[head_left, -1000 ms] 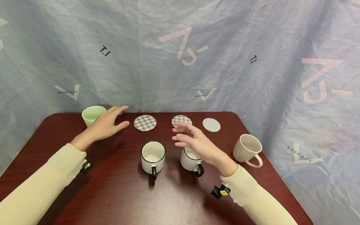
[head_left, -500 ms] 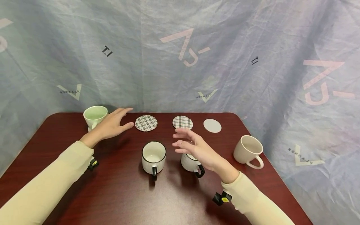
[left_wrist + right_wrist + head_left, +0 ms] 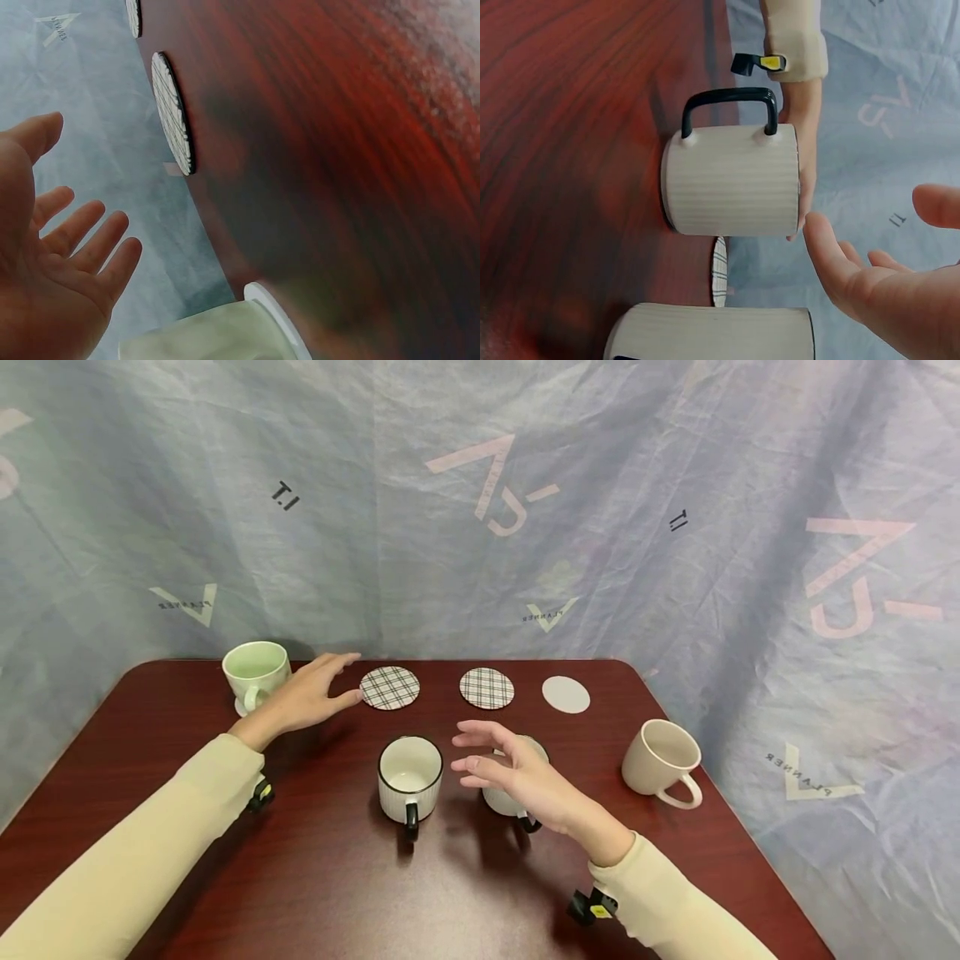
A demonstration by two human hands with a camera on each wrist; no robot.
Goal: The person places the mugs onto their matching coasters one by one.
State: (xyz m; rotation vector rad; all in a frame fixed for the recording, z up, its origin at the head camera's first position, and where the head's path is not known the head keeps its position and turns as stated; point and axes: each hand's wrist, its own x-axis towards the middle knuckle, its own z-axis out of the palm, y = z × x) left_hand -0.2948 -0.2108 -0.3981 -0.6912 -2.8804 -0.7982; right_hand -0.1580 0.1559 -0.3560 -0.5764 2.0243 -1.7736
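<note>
My left hand point(image 3: 306, 695) hovers between the green mug point(image 3: 257, 667) and the left plaid coaster point(image 3: 389, 687), fingers extended and holding nothing. In the left wrist view the green mug point(image 3: 217, 336) lies below that hand's fingers. Over the right black-rimmed white mug point(image 3: 498, 800) hangs my right hand point(image 3: 528, 777), its fingers loosely bent and nothing in them. That hand hides part of this mug. Left of it stands the other black-rimmed white mug point(image 3: 409, 781), its black handle toward me. In the right wrist view this ribbed mug point(image 3: 731, 180) shows beyond my right fingers.
A second plaid coaster point(image 3: 487, 688) and a plain white coaster point(image 3: 566, 694) lie along the back of the dark red table point(image 3: 315, 877). At the right edge is a beige mug point(image 3: 660, 758). A grey printed cloth point(image 3: 360, 510) hangs behind.
My left hand has drifted right and slightly down, uncovering more of the green mug. My right hand has lowered toward me, off the middle coaster. Mugs and coasters stay put.
</note>
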